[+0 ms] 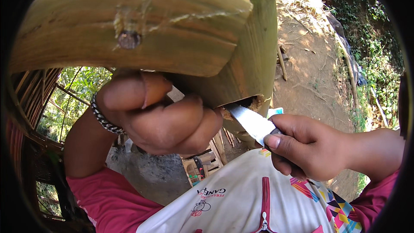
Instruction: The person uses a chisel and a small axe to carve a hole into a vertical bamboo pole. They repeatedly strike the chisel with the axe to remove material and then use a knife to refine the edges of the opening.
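Big bamboo slab (185,30) fills upper L of view & is the main thing in the way: crosses in front of upright bamboo pole (254,69), hiding part of it, also covering top of my L hand (168,116). Dark nail head (129,39) sits in slab's face, w/ torn fibres just above it.

Around: bare dirt ground (297,86) to R of pole, w/ short stick (282,62) lying on it & dry straw (306,0) farther up; green foliage (371,51) beyond, far R. Slatted wall (28,95) on far L. Down below, grey floor (151,174) & small slatted wooden piece (207,164), partly hidden by L hand & shirt (228,198); dark-handled tool (199,167) lies there. Small light-blue thing (275,111) peeks out behind knife, can't tell what.

Hollows: notch (250,102) in pole, dark inside, frayed tan fibres at its R edge; tip of knife (250,121) is in it, blade slanting up-L from handle.

R hand (310,149): grip closed tight round handle, thumb along it near blade. L hand, chain bracelet (101,114) at wrist: fingers curled under slab, knuckles by pole just L of notch; palm hidden, so can't tell what that grip has, or how far closed.
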Demonstrator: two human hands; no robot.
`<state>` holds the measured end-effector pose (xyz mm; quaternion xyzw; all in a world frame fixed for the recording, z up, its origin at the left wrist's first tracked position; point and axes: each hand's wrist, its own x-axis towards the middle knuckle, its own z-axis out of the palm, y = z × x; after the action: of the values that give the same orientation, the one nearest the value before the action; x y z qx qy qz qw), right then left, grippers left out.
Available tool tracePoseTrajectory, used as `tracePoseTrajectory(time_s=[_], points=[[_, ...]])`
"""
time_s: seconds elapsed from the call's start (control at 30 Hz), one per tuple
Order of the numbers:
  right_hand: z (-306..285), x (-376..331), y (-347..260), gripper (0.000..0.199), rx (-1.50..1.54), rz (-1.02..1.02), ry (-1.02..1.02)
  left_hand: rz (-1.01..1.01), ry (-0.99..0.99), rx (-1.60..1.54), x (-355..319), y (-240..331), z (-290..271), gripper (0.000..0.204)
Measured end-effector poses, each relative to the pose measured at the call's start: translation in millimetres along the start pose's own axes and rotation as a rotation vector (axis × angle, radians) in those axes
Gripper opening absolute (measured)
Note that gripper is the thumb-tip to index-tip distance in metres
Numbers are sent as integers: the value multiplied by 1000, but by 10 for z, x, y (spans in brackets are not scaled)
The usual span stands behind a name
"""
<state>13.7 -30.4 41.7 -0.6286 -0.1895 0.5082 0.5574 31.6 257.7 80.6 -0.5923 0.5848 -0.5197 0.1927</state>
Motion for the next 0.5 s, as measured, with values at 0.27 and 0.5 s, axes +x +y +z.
tracePoseTrajectory(time_s=[0.27,0.5], points=[[40,22,-22,32,-82,44,54,322,57,146,-186,-215,179,17],[91,85,-85,37,-135,57,46,287,344,194,54,-255,387,15]])
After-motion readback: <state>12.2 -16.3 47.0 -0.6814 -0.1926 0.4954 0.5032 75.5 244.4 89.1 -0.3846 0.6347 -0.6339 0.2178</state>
